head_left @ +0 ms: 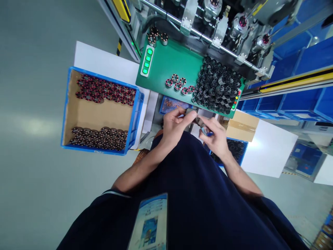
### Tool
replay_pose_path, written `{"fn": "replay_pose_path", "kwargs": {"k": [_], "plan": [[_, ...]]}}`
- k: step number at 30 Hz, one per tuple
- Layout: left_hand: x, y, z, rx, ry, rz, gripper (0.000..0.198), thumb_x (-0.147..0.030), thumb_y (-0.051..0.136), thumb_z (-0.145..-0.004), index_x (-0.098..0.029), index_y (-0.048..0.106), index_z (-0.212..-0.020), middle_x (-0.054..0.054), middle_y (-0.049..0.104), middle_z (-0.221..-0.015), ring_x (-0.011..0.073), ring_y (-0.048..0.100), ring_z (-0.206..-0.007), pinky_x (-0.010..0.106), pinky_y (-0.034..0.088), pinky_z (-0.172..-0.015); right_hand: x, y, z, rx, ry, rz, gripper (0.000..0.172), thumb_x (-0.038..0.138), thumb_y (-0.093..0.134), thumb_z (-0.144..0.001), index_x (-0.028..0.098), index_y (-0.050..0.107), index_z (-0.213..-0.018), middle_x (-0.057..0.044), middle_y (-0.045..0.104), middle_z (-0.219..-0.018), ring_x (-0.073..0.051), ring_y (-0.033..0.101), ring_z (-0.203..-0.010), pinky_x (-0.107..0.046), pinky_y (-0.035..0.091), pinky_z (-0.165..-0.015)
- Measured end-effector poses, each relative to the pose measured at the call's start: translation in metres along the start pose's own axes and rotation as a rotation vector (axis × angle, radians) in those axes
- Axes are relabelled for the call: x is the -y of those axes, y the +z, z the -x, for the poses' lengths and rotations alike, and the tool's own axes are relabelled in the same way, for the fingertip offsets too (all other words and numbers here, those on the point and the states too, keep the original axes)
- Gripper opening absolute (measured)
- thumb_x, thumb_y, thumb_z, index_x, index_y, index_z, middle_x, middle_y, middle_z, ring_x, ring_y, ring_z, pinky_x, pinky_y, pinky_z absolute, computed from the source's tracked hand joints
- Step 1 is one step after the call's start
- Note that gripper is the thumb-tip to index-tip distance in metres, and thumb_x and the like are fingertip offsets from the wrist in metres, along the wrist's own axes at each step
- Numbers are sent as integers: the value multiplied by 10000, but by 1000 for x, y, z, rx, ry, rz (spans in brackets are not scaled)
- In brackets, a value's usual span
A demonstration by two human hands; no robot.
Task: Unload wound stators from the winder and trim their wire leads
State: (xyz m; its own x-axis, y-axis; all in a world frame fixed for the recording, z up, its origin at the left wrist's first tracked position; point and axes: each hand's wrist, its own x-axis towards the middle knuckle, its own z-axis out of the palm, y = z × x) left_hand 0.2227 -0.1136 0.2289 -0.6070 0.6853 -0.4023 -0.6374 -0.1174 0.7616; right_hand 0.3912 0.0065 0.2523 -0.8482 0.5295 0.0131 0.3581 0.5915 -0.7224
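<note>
My left hand (174, 125) and my right hand (214, 136) meet close to my body, just below the green work mat (166, 67). Both hands are closed around a small dark metal part (198, 120) held between them. My right hand also pinches something with a blue tip (207, 132). On the mat lie several small copper-wound stator rings (179, 83), with a dense pile of dark cylindrical parts (217, 85) to their right.
A blue crate (68, 104) lined with cardboard holds two rows of wound stators at the left. A small blue tray (173, 103) sits under the mat's front edge. Another blue bin (235, 150) and a cardboard box (241, 125) stand at the right. Machine fixtures (221, 24) line the back.
</note>
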Motion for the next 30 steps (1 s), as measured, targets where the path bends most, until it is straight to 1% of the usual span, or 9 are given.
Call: {"fn": "replay_pose_path", "kwargs": {"k": [3,6,9,13,15,18,20,23,30], "plan": [[44,-38,-24,-204,-72,-44,684,-812,1072,-751,-251,691,-839,-9,712,-849,196,790,-813,321,662,-774,-33,38,-1,129,214,-75,581,314,723,-991,198,849,-1547,-39,754,-1005,-202,633,-832,-371,624,-835],[61,-99,-37,-351,-62,-84,721,-827,1052,-711,-256,644,-880,5,718,-916,217,832,-924,364,696,-958,-54,59,1,216,337,-130,651,335,709,-942,170,836,-1560,-102,835,-1196,-214,687,-895,-382,628,-880],[40,-186,-32,-440,25,-210,707,-832,986,-744,-267,601,-922,27,741,-1000,231,830,-1003,409,682,-1064,-66,59,4,265,338,-88,691,348,717,-921,177,832,-1581,-76,815,-1117,-200,648,-814,-376,603,-820],[-16,-319,-11,-537,120,-769,540,-663,931,-868,-262,630,-1068,57,786,-1137,237,794,-1046,395,647,-1030,-82,52,6,274,315,18,644,379,751,-914,188,875,-1517,-30,736,-948,-201,622,-752,-369,588,-751],[-38,-379,-4,-575,61,-1121,476,-451,924,-900,-235,668,-1238,77,825,-1269,253,785,-1148,405,620,-1106,-88,52,5,284,298,69,635,377,758,-911,200,882,-1508,-19,721,-914,-197,612,-727,-374,602,-756],[-51,-448,-3,-481,-156,-1412,544,-293,879,-930,-212,716,-1442,66,854,-1396,290,784,-1283,451,575,-1227,-90,54,-1,326,259,124,653,374,763,-899,202,879,-1518,-19,725,-918,-201,621,-720,-391,622,-774],[-49,-477,-6,-395,-263,-1452,492,-276,854,-914,-223,786,-1399,58,874,-1323,323,793,-1277,484,577,-1228,-86,56,-6,364,224,161,651,375,765,-901,206,879,-1519,-17,714,-916,-205,630,-727,-402,630,-793],[-43,-500,-10,-290,-361,-1471,449,-277,856,-840,-248,848,-1288,45,877,-1197,340,787,-1242,514,580,-1227,-76,59,-14,400,195,204,646,375,761,-908,205,879,-1520,-2,673,-881,-200,604,-709,-403,629,-801],[-50,-505,-8,-151,-418,-1426,317,-275,921,-719,-308,848,-1025,26,844,-1054,354,789,-1143,577,598,-1204,-57,69,-22,439,245,176,618,363,755,-892,220,888,-1478,-8,679,-920,-198,593,-709,-392,607,-763]]}}
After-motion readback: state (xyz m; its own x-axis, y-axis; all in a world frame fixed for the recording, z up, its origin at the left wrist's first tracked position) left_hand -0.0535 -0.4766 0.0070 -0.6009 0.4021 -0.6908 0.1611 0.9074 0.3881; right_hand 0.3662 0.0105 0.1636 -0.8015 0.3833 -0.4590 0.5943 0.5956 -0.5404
